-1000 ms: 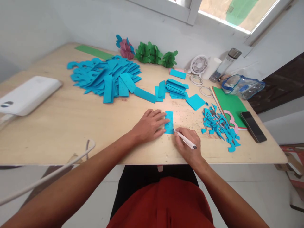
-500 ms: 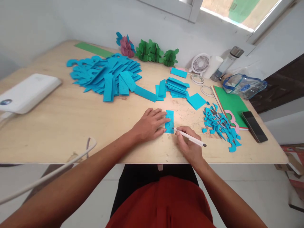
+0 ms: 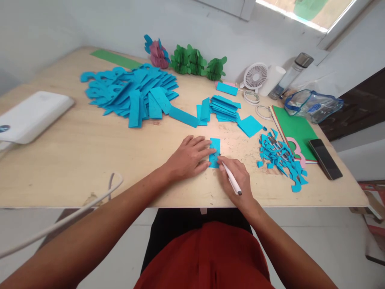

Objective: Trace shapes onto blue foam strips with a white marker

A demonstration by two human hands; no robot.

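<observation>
A small blue paper rectangle (image 3: 214, 145) lies on the wooden table (image 3: 90, 160) in front of me. My left hand (image 3: 188, 158) rests flat on the table with its fingers stretched out, the fingertips pressing the rectangle's left edge. My right hand (image 3: 237, 180) is closed round a white pen (image 3: 231, 179), whose tip touches the rectangle's right side.
A big heap of cut blue strips (image 3: 132, 92) lies at the back left, a neat blue stack (image 3: 224, 108) in the middle. Blue scraps (image 3: 281, 158), green card (image 3: 293, 128), a phone (image 3: 325, 158), a fan (image 3: 255, 76), a bottle (image 3: 290, 76) and a clear pouch (image 3: 313, 106) fill the right. A white device (image 3: 33, 116) sits left.
The pen has swung from lying nearly flat and pointing right to a steeper angle, and its tip has moved up along the rectangle's right side. My left hand has stayed put.
</observation>
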